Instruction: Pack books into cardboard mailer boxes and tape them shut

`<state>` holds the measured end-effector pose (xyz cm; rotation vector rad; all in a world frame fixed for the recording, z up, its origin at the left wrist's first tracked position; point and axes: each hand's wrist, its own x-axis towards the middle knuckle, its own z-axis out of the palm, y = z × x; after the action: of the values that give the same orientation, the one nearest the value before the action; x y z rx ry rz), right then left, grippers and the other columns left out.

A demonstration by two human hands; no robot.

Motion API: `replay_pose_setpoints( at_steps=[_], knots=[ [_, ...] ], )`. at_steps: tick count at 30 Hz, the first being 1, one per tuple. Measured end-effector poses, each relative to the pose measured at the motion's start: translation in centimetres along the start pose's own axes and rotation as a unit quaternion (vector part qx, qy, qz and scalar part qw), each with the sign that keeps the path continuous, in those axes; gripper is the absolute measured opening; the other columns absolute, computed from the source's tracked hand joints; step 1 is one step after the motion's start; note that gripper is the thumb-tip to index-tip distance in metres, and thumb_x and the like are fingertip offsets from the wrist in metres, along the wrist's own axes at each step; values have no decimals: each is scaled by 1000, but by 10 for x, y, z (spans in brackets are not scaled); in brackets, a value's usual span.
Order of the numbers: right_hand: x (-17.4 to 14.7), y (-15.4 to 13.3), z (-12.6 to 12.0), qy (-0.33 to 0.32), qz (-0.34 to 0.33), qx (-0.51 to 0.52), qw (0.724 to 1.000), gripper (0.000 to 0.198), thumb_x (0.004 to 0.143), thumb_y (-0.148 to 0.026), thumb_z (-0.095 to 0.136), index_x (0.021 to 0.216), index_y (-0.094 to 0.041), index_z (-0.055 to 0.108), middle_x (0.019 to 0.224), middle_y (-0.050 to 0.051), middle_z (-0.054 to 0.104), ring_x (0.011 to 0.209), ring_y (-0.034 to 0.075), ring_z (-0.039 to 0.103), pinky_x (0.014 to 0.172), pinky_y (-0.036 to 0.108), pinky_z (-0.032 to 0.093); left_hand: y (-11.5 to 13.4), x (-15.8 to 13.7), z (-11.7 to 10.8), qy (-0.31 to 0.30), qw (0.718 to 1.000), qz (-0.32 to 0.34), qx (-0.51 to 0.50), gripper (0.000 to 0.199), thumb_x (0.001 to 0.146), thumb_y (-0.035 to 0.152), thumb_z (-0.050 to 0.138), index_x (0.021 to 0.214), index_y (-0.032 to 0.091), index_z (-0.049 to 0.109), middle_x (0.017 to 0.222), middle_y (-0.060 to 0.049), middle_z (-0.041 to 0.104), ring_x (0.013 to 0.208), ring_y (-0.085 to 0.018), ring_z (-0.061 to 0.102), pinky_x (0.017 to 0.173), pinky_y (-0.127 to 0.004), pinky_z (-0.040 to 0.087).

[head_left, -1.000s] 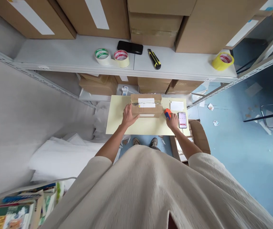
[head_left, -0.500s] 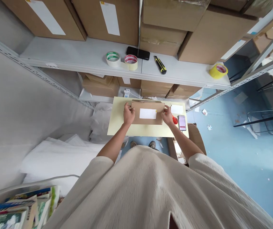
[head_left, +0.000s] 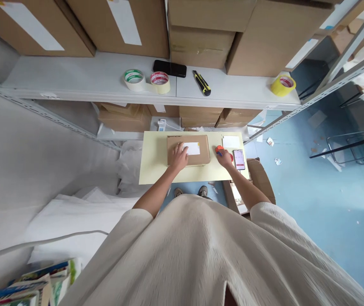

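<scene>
A closed cardboard box (head_left: pixel 202 155) with a white label (head_left: pixel 193 148) lies flat on the pale yellow tabletop (head_left: pixel 154 161). My left hand (head_left: pixel 180 156) rests on top of the box, fingers stretched out over the label's left end. To the right of the box, my right hand (head_left: pixel 224 158) is closed on a red-and-blue tool (head_left: pixel 219 148) that looks like a tape dispenser; the fingers cover much of it. Just beside that hand lies a phone (head_left: pixel 239 160) with a lit screen. Behind the phone is a white sheet of paper (head_left: pixel 231 141).
Above the table, a grey shelf (head_left: pixel 105 87) holds two pale tape rolls (head_left: pixel 160 82), a black phone (head_left: pixel 169 68), a box cutter (head_left: pixel 201 83), yellow tape (head_left: pixel 283 86) and large cartons (head_left: pixel 197 46). An open carton (head_left: pixel 260 180) stands at the table's right; white wrapping (head_left: pixel 70 216) lies left.
The box has come down flat on the tabletop. My left hand has shifted from its side onto its top. My right hand has left the box and closed on the red-and-blue tool.
</scene>
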<state>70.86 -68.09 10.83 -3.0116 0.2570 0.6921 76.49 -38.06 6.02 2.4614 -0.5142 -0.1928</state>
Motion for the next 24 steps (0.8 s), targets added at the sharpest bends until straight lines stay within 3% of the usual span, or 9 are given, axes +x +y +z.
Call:
replay_pose_setpoints(
  at_steps=[3,6,10,13,21,24],
  knots=[
    [-1,25,18,-27,101,64,992,59,108,-30,48,164,-17,61,159,24,68,132,34,68,103,38,53,14,12,12,-22,1000,5,8,56,112,37,52,163,23,68,185,-19,49,172,-47,42,141,-72,34],
    [4,46,37,-37,140,89,985,58,109,-36,52,164,-20,62,159,24,68,135,37,67,104,42,52,24,20,26,-38,999,6,14,63,112,42,55,171,22,61,188,-19,46,175,-46,39,145,-70,30],
    [16,62,57,-50,120,96,987,51,114,-42,51,158,-21,67,137,22,78,128,38,71,107,47,50,30,18,40,-45,998,2,32,75,113,48,58,181,18,50,195,-20,33,184,-43,23,150,-69,13],
    [22,67,66,-57,100,94,989,45,114,-36,50,151,-21,71,133,20,80,127,37,73,112,49,47,32,13,43,-48,998,10,43,79,115,52,52,185,15,43,197,-21,27,186,-42,16,149,-72,5],
    [28,70,74,-45,55,101,992,49,115,-29,46,158,-20,67,134,20,82,132,38,74,119,53,44,33,14,37,-60,996,10,63,78,117,51,50,186,15,43,199,-20,22,187,-39,14,150,-69,3],
    [31,77,69,-32,67,128,989,50,112,-27,48,157,-21,67,137,20,82,134,40,73,119,55,45,36,15,34,-67,995,0,73,79,116,48,51,186,14,42,199,-20,20,187,-39,14,151,-68,3]
  ],
)
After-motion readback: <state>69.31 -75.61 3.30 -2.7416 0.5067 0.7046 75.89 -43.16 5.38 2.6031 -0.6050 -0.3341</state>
